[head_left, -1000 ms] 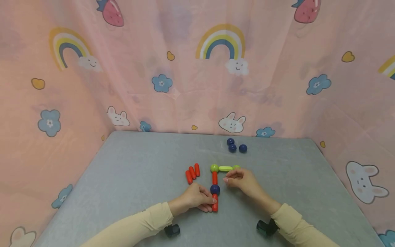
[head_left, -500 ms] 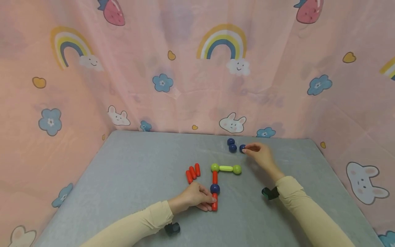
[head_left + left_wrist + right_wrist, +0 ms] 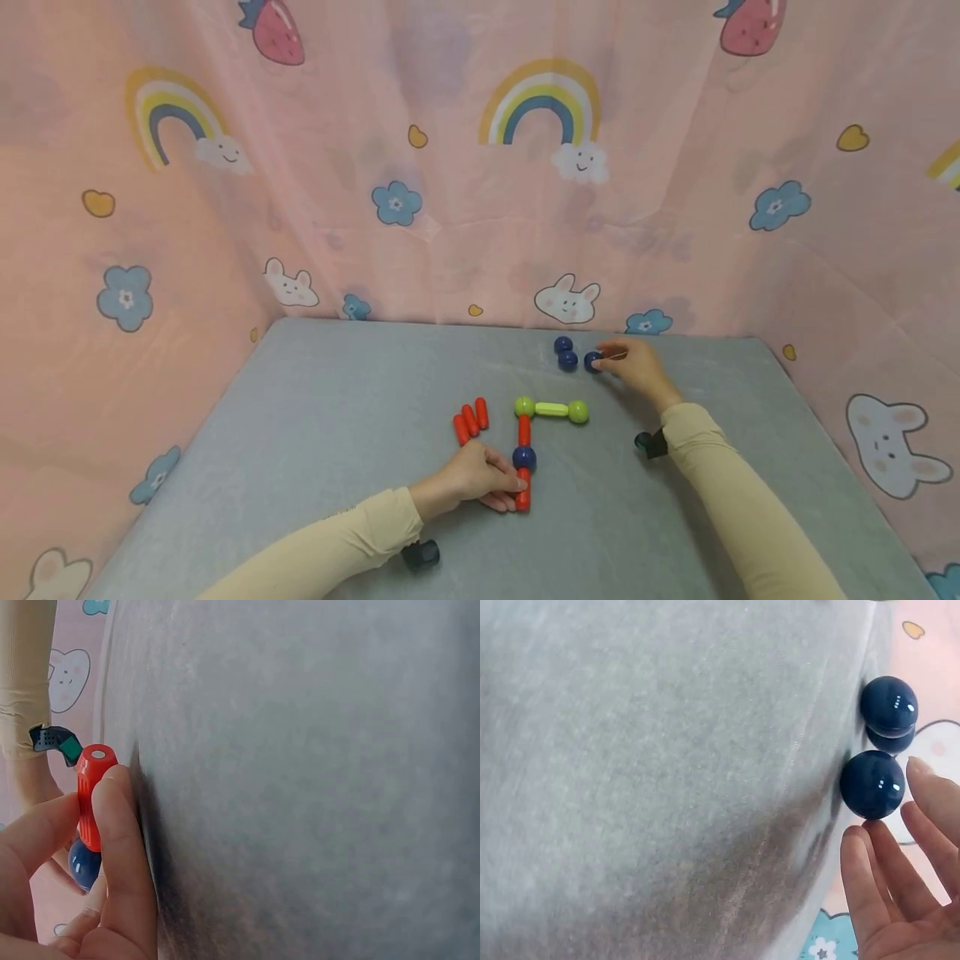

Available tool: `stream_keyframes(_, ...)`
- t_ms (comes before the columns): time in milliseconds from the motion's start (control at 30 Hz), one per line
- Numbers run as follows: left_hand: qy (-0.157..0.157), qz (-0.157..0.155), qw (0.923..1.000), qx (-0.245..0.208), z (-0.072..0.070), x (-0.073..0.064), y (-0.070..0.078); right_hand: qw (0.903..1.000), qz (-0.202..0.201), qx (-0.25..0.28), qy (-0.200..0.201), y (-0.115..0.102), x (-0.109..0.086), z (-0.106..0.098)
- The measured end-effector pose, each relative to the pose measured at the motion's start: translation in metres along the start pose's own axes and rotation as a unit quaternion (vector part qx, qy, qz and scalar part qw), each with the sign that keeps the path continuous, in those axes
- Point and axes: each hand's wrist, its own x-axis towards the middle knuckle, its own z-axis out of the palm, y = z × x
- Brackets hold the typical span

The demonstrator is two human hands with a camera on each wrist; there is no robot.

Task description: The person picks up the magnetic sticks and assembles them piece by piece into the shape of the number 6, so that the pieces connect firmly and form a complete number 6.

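My left hand (image 3: 480, 477) pinches the lower red rod (image 3: 523, 492) between thumb and fingers; the left wrist view shows the rod's end (image 3: 98, 755) with a small pale disc. This rod joins a dark blue ball (image 3: 524, 458), then another red rod (image 3: 524, 431), a green ball (image 3: 525, 407), a green rod (image 3: 552, 409) and a second green ball (image 3: 578, 412), forming an angled shape. My right hand (image 3: 911, 900) is at a loose dark blue ball (image 3: 872, 784), its fingertips beside it and the thumb slightly apart from it.
Two more dark blue balls (image 3: 566, 353) lie just left of that ball, near the table's back edge. Three loose red rods (image 3: 470, 418) lie side by side left of the joined shape. A pink patterned curtain (image 3: 450, 167) stands behind the grey table (image 3: 337, 400).
My right hand has moved away from the green ball, back and to the right, to the loose blue ball. My left hand keeps its hold on the red rod.
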Motion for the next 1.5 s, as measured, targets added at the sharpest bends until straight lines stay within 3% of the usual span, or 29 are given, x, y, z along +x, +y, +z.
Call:
stream_keyframes(467,-0.005,0.000,0.9999,-0.010,-0.001,0.001,0.001,0.9998,0.009,-0.016,0.003,-0.004,0.006,0.006)
stream_keyframes(933,0.006,-0.006,0.9999,-0.013,-0.001,0.003,0.004,0.9997,-0.002,-0.008,0.021,-0.003,-0.001,0.003)
stream_keyframes(1200,0.005,0.000,0.9998,-0.018,-0.001,0.004,0.005,0.9993,-0.016,-0.009,0.031,-0.010,-0.020,-0.002)
stream_keyframes(1500,0.011,0.003,0.9997,-0.020,-0.001,0.010,0.002,0.9999,0.001,0.008,0.008,-0.028,-0.063,0.002)
